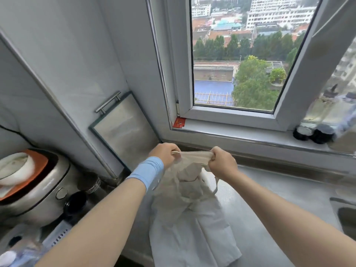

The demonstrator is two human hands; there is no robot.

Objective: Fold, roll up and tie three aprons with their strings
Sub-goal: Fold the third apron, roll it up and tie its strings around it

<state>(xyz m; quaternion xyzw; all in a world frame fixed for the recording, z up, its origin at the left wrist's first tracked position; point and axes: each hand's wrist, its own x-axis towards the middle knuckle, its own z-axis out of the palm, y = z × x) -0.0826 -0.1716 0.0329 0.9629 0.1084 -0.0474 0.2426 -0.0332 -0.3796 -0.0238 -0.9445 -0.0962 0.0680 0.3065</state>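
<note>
A cream-white apron [188, 214] hangs crumpled over the grey counter [269, 189] below the window. My left hand [164, 154], with a blue band at the wrist, grips the left end of the apron's top edge. My right hand [221, 160] grips the right end, and the edge is stretched taut between them. One apron string [216, 185] loops down beside my right wrist. The apron's lower part lies spread on the counter toward me. No other apron can be made out.
A steel rice cooker [38, 187] with an orange and white cloth on top stands at the left. A framed steel board [125, 130] leans in the corner. Two dark jars [314, 132] sit on the sill. A sink edge [344, 211] lies at the right.
</note>
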